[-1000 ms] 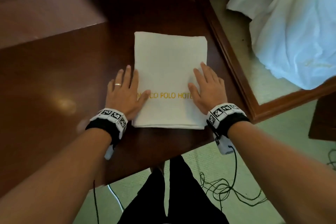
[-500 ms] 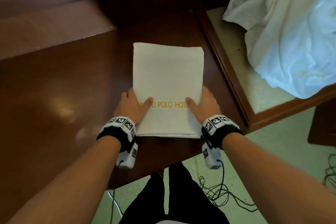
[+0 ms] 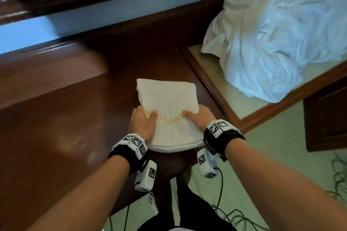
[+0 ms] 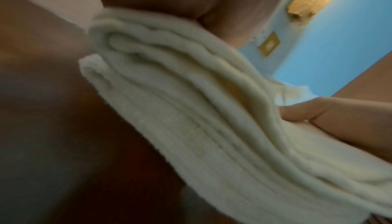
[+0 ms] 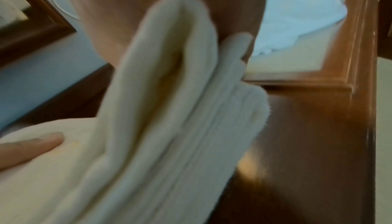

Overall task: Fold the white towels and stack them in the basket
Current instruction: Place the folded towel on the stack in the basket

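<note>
dark polished wooden desk (image 3: 62,110) is filling the head view, with a crumpled heap of white linen (image 3: 277,39) lying to the right on a wood-framed tray. over the desk's near edge, the folded white towel with gold lettering (image 3: 169,118) is sagging between both hands: the left hand (image 3: 143,124) is gripping its left side, the right hand (image 3: 197,118) its right, thumbs on top. only the wrist views are showing the stacked layers at the towel's edges.
</note>
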Demonstrator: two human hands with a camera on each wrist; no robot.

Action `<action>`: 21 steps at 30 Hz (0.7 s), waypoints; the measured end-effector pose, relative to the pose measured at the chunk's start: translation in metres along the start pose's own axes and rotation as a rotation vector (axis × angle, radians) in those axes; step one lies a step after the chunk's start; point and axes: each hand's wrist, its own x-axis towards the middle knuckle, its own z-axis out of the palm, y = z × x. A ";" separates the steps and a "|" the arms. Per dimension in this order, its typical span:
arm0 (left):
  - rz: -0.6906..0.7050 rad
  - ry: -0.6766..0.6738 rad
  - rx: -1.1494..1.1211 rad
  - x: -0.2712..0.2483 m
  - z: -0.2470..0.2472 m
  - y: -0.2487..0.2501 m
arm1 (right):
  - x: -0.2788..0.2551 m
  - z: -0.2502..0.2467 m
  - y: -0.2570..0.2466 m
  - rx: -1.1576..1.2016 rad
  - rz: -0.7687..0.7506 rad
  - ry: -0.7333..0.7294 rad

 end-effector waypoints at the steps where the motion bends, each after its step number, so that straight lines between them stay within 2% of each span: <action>1: 0.029 0.005 -0.005 -0.004 -0.004 0.014 | -0.005 -0.011 -0.006 0.007 -0.009 0.004; 7: 0.250 0.035 -0.108 -0.024 -0.014 0.107 | -0.039 -0.097 -0.036 0.101 -0.151 0.156; 11: 0.408 0.028 -0.139 -0.034 0.001 0.175 | -0.057 -0.167 -0.037 0.154 -0.252 0.264; 16: 0.536 0.009 -0.157 -0.053 0.053 0.260 | -0.067 -0.266 -0.007 0.150 -0.293 0.404; 21: 0.607 -0.046 -0.189 -0.083 0.139 0.345 | -0.071 -0.374 0.052 0.162 -0.287 0.501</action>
